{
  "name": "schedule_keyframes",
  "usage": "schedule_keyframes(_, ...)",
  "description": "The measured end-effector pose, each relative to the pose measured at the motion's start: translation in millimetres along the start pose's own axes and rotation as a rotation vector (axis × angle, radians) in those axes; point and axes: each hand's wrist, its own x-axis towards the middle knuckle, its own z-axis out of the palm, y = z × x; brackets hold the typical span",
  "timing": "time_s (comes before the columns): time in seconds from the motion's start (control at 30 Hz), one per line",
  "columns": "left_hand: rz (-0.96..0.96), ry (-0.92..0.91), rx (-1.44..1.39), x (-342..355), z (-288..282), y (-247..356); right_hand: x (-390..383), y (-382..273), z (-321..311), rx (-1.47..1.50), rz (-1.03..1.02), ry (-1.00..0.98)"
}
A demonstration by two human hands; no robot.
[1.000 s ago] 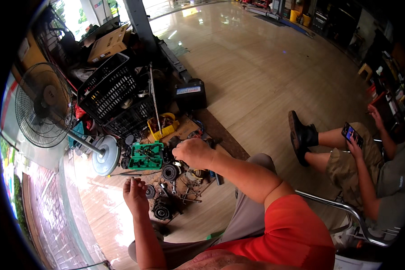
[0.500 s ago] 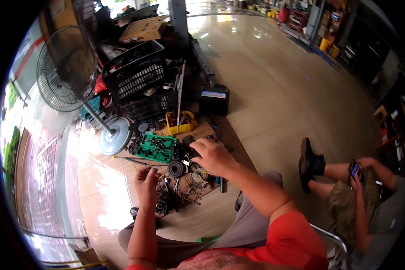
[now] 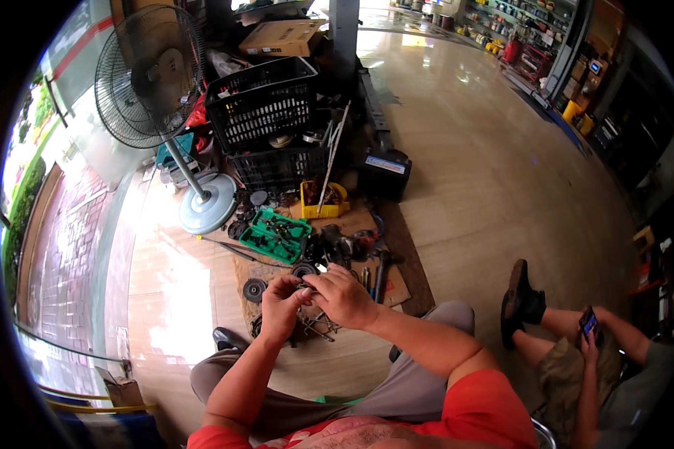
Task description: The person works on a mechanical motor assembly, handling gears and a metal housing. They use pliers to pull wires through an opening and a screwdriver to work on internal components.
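My left hand (image 3: 283, 305) and my right hand (image 3: 344, 298) meet above the mat of parts, fingertips pinched together around something small that I cannot make out. Below and between them lie a black ring-shaped part (image 3: 304, 270) and several thin metal pieces (image 3: 319, 326), partly hidden by the hands. A dark pulley-like wheel (image 3: 254, 290) rests left of my left hand. Just beyond the hands is an open green tool case (image 3: 275, 236) with tools in it. Dark, greasy machine parts (image 3: 344, 243) sit to its right, beside a black cylindrical tool (image 3: 383, 275).
Farther off stand a yellow bin (image 3: 324, 209), a black battery (image 3: 384, 177) and stacked black crates (image 3: 266, 116). A pedestal fan (image 3: 206, 206) stands at the left. On the right, a seated person holds a phone (image 3: 589, 323), one shoe (image 3: 518, 288) stretched toward my knee.
My hands, apart before, have come together over the parts, the right one moving nearer to me and the left one rightward. The whole view has shifted, with the scene lying farther right.
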Motion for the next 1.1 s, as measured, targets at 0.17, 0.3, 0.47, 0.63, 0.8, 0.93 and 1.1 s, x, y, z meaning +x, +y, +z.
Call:
schedule_keyframes(0.17,-0.037,-0.008,-0.105,0,-1,-4,-1,5,1,0.141,0.023,0.051)
schedule_keyframes(0.3,-0.104,-0.009,-0.13,-1,-2,3,5,2,-2,0.165,0.021,0.082)
schedule_keyframes(0.47,-0.185,-0.03,-0.212,-2,-1,10,11,-5,-9,0.138,0.021,0.093)
schedule_keyframes(0.63,-0.155,-0.086,-0.271,-1,0,6,7,-5,-6,0.105,0.065,0.11)
schedule_keyframes(0.8,-0.146,-0.089,-0.306,-3,-5,4,8,-4,-3,0.099,0.039,0.064)
schedule_keyframes(0.93,-0.14,-0.069,-0.273,-2,-4,5,11,-6,-5,0.094,0.03,0.032)
schedule_keyframes(1.1,-0.126,-0.062,-0.232,2,-7,7,13,-1,-7,0.063,0.099,0.021)
